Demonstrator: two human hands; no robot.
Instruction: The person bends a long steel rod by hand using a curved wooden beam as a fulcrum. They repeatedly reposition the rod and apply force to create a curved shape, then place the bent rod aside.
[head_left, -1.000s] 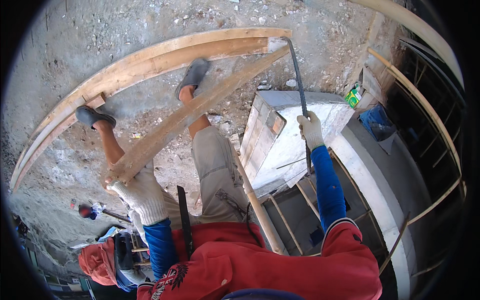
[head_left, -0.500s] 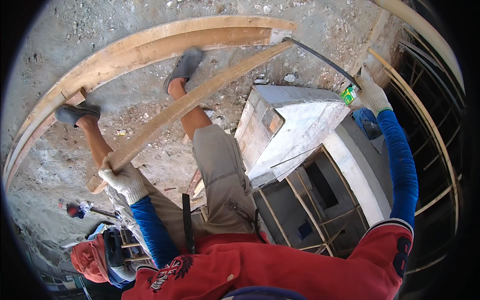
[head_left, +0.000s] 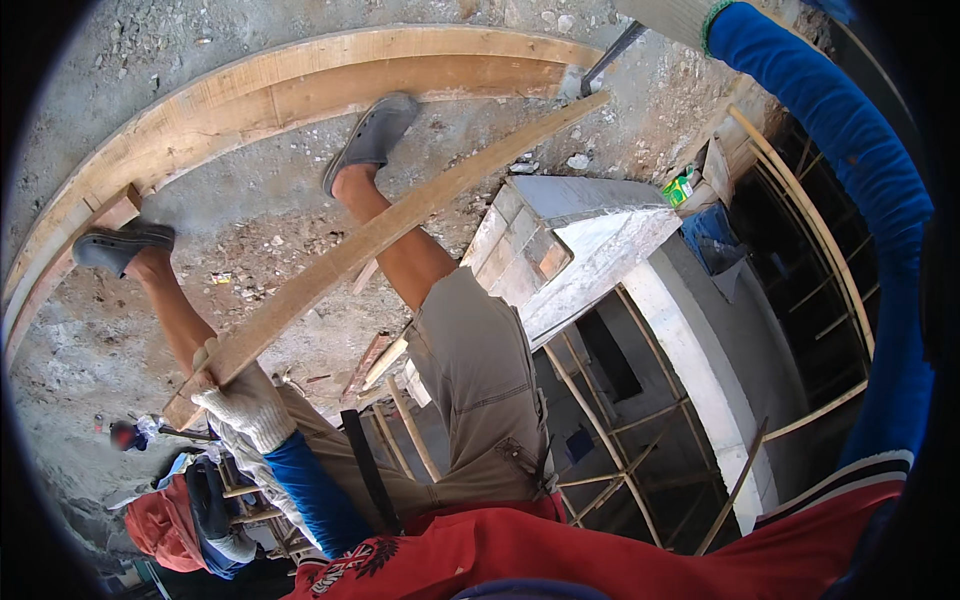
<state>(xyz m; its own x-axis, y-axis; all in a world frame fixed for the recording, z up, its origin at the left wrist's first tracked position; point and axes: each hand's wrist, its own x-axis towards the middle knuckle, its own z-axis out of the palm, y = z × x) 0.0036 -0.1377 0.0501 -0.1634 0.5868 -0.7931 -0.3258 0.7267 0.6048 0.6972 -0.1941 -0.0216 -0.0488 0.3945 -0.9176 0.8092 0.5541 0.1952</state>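
Note:
A long wooden plank [head_left: 400, 220] slants across the view, its near end held in my gloved left hand [head_left: 245, 400]. My gloved right hand [head_left: 668, 18], partly cut off by the top edge, grips a dark metal pry bar [head_left: 615, 58]. The bar's lower tip is close to the plank's far end, by the end of a long wooden beam [head_left: 400, 70] lying on the ground; whether it touches either is unclear. My feet, in grey clogs [head_left: 372, 140], stand beside that beam, which seems curved.
A pale concrete block [head_left: 600, 235] stands right of my legs. Beside it, an opening shows bamboo poles [head_left: 610, 440] below. Curved bamboo [head_left: 810, 235] runs along the dark drop at right. Rubble [head_left: 270, 260] covers the ground. Red and blue clothing [head_left: 175, 525] is at lower left.
My right hand has swung up and away from me, tilting the pry bar steeper about its tip. The plank's near end and my left hand have shifted slightly down and left.

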